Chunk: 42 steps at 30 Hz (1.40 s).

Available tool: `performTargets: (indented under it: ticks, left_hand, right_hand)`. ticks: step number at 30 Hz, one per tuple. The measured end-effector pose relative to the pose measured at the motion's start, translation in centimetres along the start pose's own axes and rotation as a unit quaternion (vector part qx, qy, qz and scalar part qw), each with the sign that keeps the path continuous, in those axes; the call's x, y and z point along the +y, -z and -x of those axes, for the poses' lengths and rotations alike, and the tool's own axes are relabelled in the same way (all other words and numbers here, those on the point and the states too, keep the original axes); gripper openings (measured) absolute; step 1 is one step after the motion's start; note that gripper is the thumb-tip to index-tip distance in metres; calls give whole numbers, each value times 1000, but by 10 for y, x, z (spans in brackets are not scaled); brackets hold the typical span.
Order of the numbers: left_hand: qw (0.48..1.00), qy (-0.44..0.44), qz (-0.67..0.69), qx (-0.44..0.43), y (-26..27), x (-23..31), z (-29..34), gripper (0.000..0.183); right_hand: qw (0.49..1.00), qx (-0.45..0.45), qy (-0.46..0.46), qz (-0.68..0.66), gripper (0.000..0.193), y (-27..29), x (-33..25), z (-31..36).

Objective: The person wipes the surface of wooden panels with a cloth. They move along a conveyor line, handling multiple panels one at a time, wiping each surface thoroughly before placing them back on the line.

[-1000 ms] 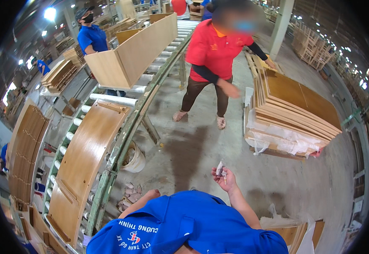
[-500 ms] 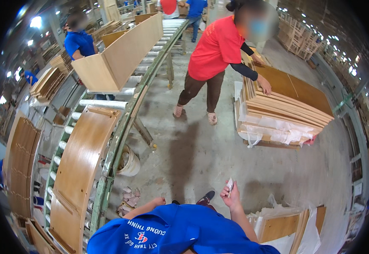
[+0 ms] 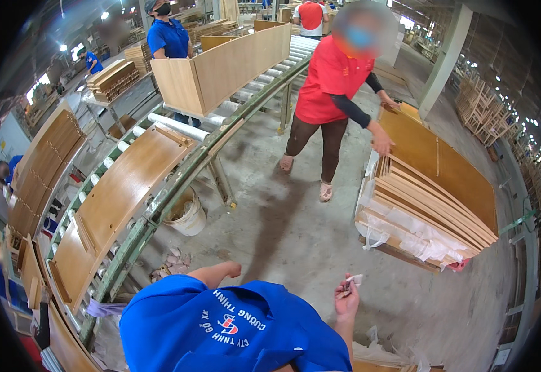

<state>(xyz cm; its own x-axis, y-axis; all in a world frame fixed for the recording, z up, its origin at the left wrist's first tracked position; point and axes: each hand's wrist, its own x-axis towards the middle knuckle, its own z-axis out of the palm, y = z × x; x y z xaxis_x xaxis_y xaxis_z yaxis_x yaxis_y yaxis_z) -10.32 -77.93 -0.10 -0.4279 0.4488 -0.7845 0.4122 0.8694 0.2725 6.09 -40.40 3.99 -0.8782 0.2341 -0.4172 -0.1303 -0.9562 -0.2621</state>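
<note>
My right hand point(image 3: 346, 301) is raised at the lower middle, its fingers closed on a small white piece point(image 3: 356, 280). That piece looks thin and crumpled, like paper or cloth; its kind is not clear. In front of my chest is my left hand point(image 3: 230, 269), small in view with the fingers curled in. Whatever it may hold is hidden. Neither hand touches the wooden parts. To the left, a brown varnished panel point(image 3: 118, 214) with strips along it lies on a roller conveyor point(image 3: 177, 180).
A co-worker in red point(image 3: 332, 80) leans over a stack of panels point(image 3: 434, 177) at right. A long box-shaped wooden piece point(image 3: 233, 68) rests farther along the conveyor, beside a person in blue point(image 3: 170, 38). A whitish bucket point(image 3: 188, 217) stands by the conveyor leg.
My view has swung, so the conveyor and panel stack sit differently in it. The co-worker's hands have shifted on the top panel. My right hand still holds the white piece.
</note>
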Motion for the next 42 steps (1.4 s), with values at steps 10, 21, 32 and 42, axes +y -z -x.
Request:
performTargets:
  ticks: [10,21,32,42]
  left_hand:
    - [980,-166,102,49,19,165,-79,34]
    - [988,-90,-115,-54,53,156,-96,36]
    - [984,-176,4,-13,53,221,-125,37]
    - [976,-201,-78,24,173,309,-253,32]
  right_hand:
    - [996,52,73,-29,24,37,-94,30]
    - [985,-34,134,-106,30,32,-120,48]
    - [974,129,166,-89,26,72,-163,25]
    - [960,168,221,-17,25,45,-260,-48]
